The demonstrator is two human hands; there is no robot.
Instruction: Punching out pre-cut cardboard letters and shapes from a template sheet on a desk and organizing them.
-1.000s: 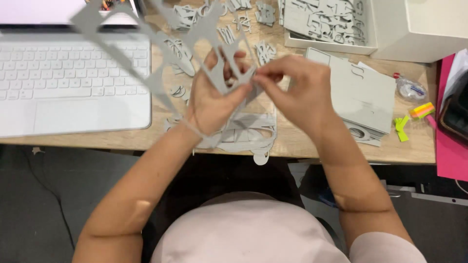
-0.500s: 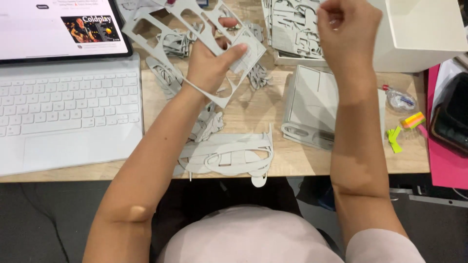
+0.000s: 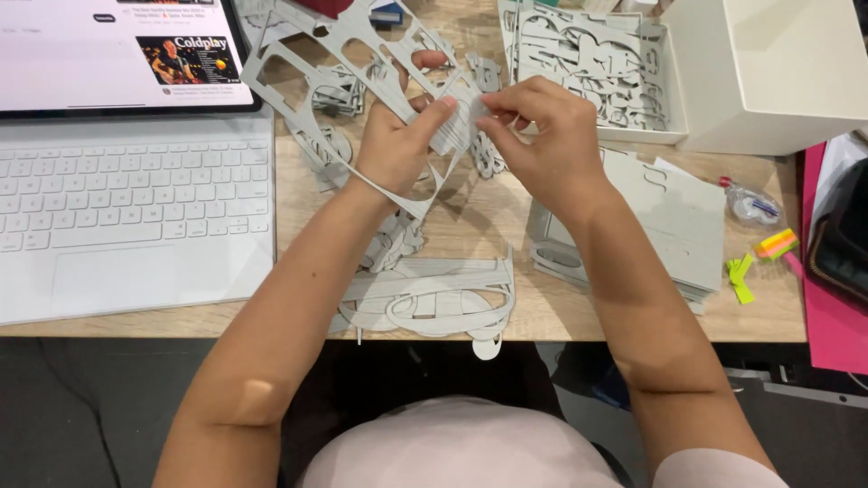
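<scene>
Both hands are back together above the surface (image 3: 470, 226): the right hand (image 3: 542, 136), raised away half a second ago, now pinches a small part in the grey punched card sheet (image 3: 362, 45), which the left hand (image 3: 398, 149) grips, so work on it resumes.

A grey die-cut cardboard sheet (image 3: 362, 54), riddled with punched-out openings and trailing thin strips, is held tilted above the back part of the wooden desk, near its middle, gripped at its right end by both hands, just right of the tablet.
</scene>
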